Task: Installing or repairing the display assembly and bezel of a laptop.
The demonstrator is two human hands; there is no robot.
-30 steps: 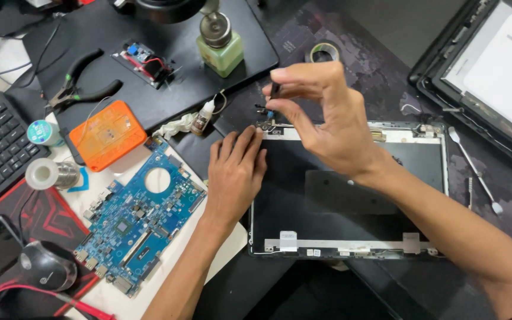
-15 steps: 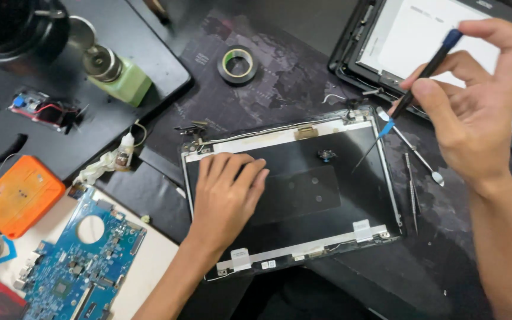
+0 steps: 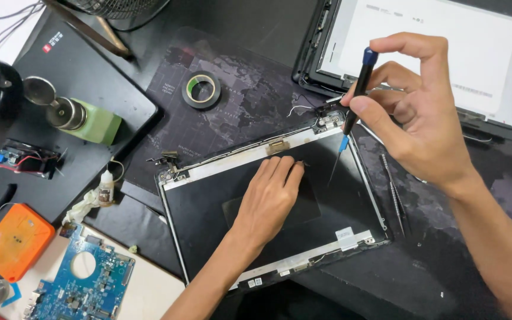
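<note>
A black laptop lid shell (image 3: 208, 225) with silver edge strips lies open side up on a dark mat. My left hand (image 3: 266, 198) rests flat on its inner face, fingers together, holding nothing. My right hand (image 3: 417, 112) holds a thin screwdriver (image 3: 351, 105) with a black handle and blue collar. Its tip hangs just above the lid's upper right area, below the metal hinge (image 3: 329, 117) at that corner.
A screen panel in its frame (image 3: 434, 56) lies at the upper right. A tape roll (image 3: 201, 89), a green pump bottle (image 3: 84, 118), an orange box (image 3: 14, 240) and a blue circuit board (image 3: 81, 290) sit to the left. Tweezers (image 3: 393, 192) lie right of the lid.
My right hand left the lid's top edge, picked up the screwdriver near the screen panel and brought it over the lid's upper right corner. The left hand stayed flat on the lid.
</note>
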